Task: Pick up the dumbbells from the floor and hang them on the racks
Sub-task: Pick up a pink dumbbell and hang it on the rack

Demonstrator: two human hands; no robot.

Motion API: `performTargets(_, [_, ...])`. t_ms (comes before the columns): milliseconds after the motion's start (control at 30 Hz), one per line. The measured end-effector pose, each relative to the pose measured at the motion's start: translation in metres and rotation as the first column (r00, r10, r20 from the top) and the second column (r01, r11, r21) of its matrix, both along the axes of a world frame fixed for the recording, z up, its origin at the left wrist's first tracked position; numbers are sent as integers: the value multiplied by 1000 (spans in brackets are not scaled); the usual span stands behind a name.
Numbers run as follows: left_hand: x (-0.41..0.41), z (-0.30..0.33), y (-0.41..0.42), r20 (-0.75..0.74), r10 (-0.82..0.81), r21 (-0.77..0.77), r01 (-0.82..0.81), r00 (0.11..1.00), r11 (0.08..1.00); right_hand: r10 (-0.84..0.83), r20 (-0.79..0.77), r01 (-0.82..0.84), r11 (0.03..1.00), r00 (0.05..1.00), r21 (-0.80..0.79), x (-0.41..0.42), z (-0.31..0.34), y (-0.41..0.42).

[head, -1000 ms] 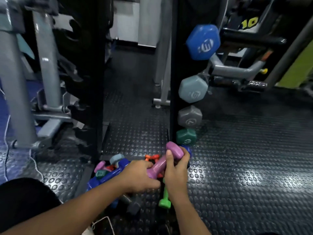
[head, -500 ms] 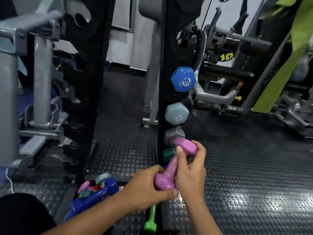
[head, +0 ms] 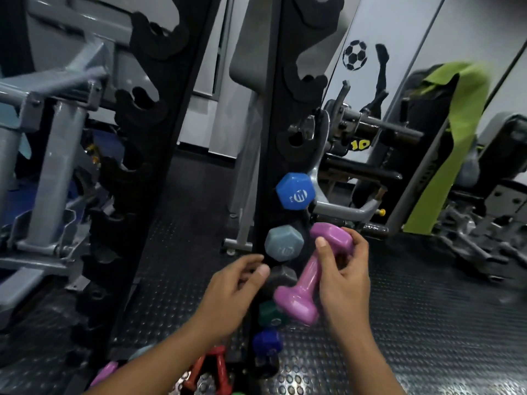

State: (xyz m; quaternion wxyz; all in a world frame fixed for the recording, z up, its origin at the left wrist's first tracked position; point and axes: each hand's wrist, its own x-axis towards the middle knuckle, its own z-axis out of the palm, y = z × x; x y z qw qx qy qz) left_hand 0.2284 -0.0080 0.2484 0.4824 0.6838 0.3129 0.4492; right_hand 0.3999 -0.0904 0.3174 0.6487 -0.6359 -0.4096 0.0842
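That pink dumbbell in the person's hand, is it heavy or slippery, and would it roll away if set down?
Probably light: the right hand alone holds the pink dumbbell, pinched by the fingers, while the left hand is off it. Its glossy coating may be a bit slick. It looks rigid, and its rounded heads might let it roll on the floor.

Dim gym picture with some blur and bent edges

The room is quite dark, and the black rack (head: 273,115) looks almost like a flat shadow. Light from above makes small shiny spots on the bumpy floor (head: 427,323) and on the pink dumbbell (head: 309,277). The white wall (head: 405,38) is the brightest part. The green strap (head: 445,155) and grey bars (head: 57,155) look smeared, and straight posts lean near the edges
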Motion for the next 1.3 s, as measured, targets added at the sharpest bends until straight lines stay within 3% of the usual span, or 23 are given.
performTargets(267, [44,60,48,91,116,57,-121,989,991,7,41,-11,994,999,104,12,58,30])
performTargets(533, [57,119,68,130,234,252,-261,963,932,102,42,-109,971,994,212,10,125,73])
performTargets(767, [62,160,79,168,244,233,-279,955,932,127,21,-129,974,992,187,24,179,117])
performTargets(1100, [66,179,93,240,346,208,-396,907,895,144,-43,-140,986,989,85,41,202,171])
performTargets(1300, [67,179,89,239,373,216,-423,897,880,232,-319,-242,970,919,11,40,201,190])
